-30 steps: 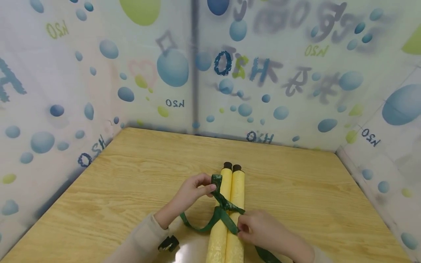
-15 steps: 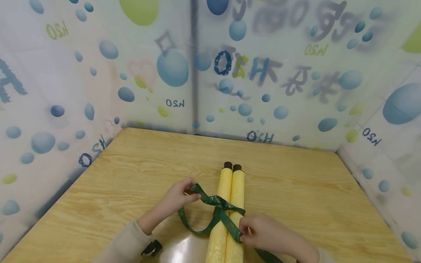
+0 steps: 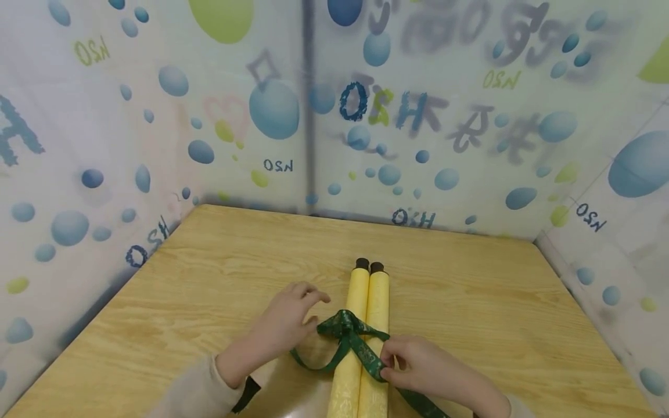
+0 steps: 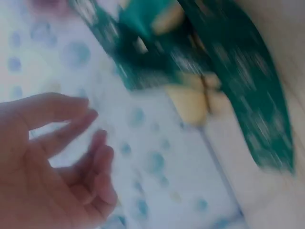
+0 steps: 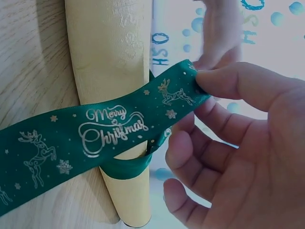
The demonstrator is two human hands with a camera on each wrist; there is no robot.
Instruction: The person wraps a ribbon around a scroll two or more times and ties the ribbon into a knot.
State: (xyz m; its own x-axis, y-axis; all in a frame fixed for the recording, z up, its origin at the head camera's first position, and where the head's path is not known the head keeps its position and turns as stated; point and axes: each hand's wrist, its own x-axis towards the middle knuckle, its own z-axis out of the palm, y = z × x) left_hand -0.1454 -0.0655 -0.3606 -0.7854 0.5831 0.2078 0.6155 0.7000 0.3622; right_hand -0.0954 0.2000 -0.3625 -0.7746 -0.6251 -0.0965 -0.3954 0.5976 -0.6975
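Two yellow rolls with dark end knobs, a left roll [image 3: 358, 293] and a right roll [image 3: 379, 299], lie side by side, scroll-like. A green ribbon [image 5: 52, 157] printed "Merry Christmas" with reindeer passes round them, knotted or looped on top. Between thumb and index finger, my right hand [image 3: 431, 368] pinches one ribbon length right of the knot; the right wrist view shows the pinch close up. My left hand [image 3: 279, 325] hovers left of the rolls with fingers parted, holding nothing. In the left wrist view the ribbon [image 4: 248, 90] is blurred and apart from that hand.
The rolls lie on a wood-grain table [image 3: 235, 255]. Behind and beside it hang pale curtains [image 3: 235, 174] with blue and green dots and lettering. A ribbon tail [image 3: 420, 403] trails beneath the right forearm. A dark strap [image 3: 247, 395] is at the left wrist.
My left hand first drew the ribbon's upper end leftward and down, then let it go; it now lies folded over the knot. My right hand keeps its pinch, almost still.
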